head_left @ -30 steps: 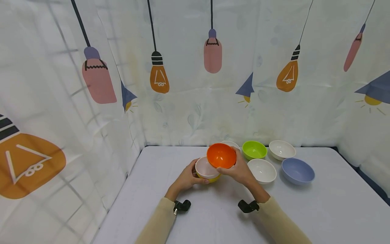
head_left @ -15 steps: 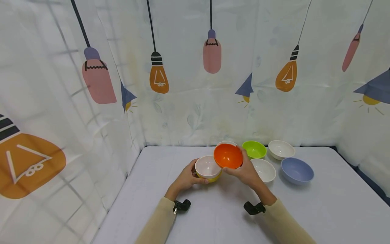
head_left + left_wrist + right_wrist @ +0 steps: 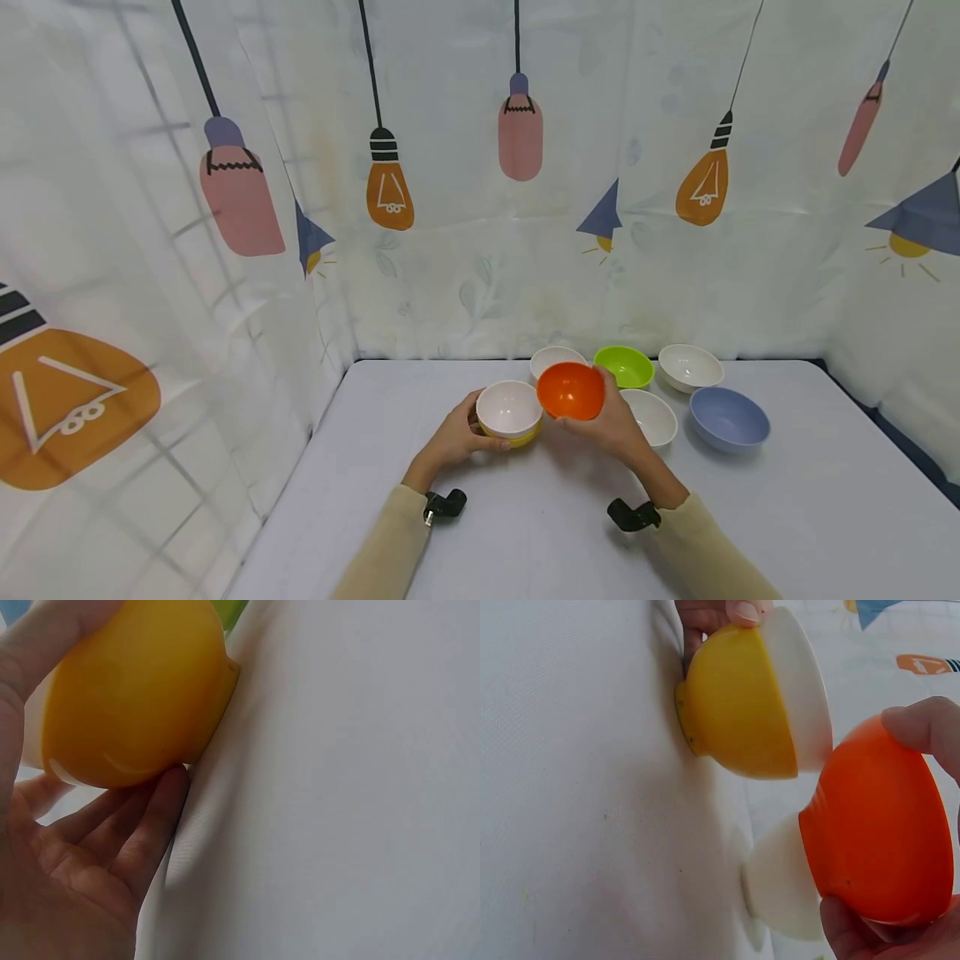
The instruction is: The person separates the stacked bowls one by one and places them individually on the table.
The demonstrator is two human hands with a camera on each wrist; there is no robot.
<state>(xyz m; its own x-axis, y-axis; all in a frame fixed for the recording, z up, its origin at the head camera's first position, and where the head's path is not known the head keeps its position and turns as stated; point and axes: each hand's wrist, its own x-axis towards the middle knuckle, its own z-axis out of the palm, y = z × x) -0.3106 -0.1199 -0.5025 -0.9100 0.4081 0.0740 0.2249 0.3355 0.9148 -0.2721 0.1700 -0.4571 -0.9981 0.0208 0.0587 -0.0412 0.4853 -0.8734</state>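
My left hand (image 3: 453, 435) grips a yellow bowl (image 3: 731, 709) from its left side, thumb in front and fingers behind. A white bowl (image 3: 509, 407) is nested inside, its upper wall showing above the yellow rim. The yellow bowl's foot is at the tabletop in both wrist views. To the right, my right hand (image 3: 617, 425) pinches an orange bowl (image 3: 572, 392) between thumb and fingers. It is held off the table, with its mouth tilted toward the head camera. In the right wrist view the orange bowl overlaps the edge of the nested white one.
Behind the orange bowl stand a white bowl (image 3: 555, 357) and a green bowl (image 3: 626, 367). Farther right are a back white bowl (image 3: 692, 368), a front white bowl (image 3: 656, 418) and a blue bowl (image 3: 729, 419). A curtain (image 3: 450, 283) borders the white-covered table (image 3: 525, 542).
My right hand has carried the orange bowl to the right and slightly down, away from the nested bowls. More of the back white bowl shows. My left hand keeps its grip almost in place.
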